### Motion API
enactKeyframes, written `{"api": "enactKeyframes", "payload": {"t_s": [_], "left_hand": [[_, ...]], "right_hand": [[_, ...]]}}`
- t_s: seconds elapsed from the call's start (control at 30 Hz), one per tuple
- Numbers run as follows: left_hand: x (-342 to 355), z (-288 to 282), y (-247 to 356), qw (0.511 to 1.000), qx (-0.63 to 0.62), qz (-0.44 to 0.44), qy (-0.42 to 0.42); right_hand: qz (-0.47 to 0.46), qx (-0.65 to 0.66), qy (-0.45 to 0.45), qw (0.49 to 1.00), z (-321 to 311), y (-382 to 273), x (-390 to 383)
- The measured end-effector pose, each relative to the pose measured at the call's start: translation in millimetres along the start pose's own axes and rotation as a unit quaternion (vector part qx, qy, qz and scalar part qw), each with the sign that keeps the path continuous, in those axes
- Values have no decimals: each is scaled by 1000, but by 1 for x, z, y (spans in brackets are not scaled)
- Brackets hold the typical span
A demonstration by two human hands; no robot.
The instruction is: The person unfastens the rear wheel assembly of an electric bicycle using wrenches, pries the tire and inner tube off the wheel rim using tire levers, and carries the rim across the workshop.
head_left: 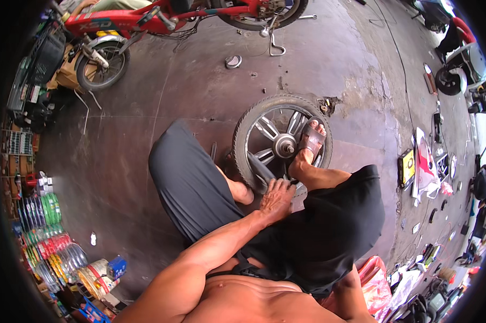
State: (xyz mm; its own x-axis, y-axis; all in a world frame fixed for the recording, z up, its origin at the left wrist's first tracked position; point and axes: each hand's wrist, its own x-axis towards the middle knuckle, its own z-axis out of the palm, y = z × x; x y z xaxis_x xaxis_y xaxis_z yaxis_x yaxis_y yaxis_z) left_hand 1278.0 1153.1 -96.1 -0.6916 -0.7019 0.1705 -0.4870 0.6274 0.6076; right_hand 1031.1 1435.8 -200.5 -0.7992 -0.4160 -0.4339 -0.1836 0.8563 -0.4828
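A spoked wheel with a black tyre lies flat on the floor in front of me. Its hub and axle face up. My right foot in a brown sandal rests on the wheel's right side. At the near rim, my left hand has its fingers curled round a dark grey inner tube, which runs out over the rim; the fingertips are partly hidden. My right arm hangs down at the lower right, its hand out of sight behind my leg.
A red electric bike stands at the far left. Coiled coloured cables are stacked at the left edge. A bent metal stand and a small round lid are beyond the wheel. Boxes, tools and a yellow package lie at right.
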Motion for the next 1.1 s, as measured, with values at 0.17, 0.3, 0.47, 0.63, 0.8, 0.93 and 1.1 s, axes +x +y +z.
{"api": "enactKeyframes", "payload": {"t_s": [0.17, 0.3, 0.47, 0.63, 0.8, 0.93, 1.1], "left_hand": [[8, 18, -29, 823, -178, -539, 38], [-28, 37, -94, 710, -271, -649, 20], [6, 30, -67, 636, -389, -666, 39], [15, 55, -74, 649, -362, -669, 29], [63, 56, -83, 578, -411, -701, 76], [69, 65, -110, 577, -517, -618, 135], [104, 50, -113, 653, -523, -513, 193]], "right_hand": [[-37, 44, 102, 993, -107, 15, 63], [-255, -50, 60, 964, -195, -173, 67], [-288, -212, 74, 931, -221, -290, 68], [-416, -319, 29, 851, -74, -321, 121], [-505, -335, -95, 790, 84, -318, 131], [-396, -200, -131, 886, 135, -302, 143], [-378, -217, -122, 892, 146, -308, 161]]}}
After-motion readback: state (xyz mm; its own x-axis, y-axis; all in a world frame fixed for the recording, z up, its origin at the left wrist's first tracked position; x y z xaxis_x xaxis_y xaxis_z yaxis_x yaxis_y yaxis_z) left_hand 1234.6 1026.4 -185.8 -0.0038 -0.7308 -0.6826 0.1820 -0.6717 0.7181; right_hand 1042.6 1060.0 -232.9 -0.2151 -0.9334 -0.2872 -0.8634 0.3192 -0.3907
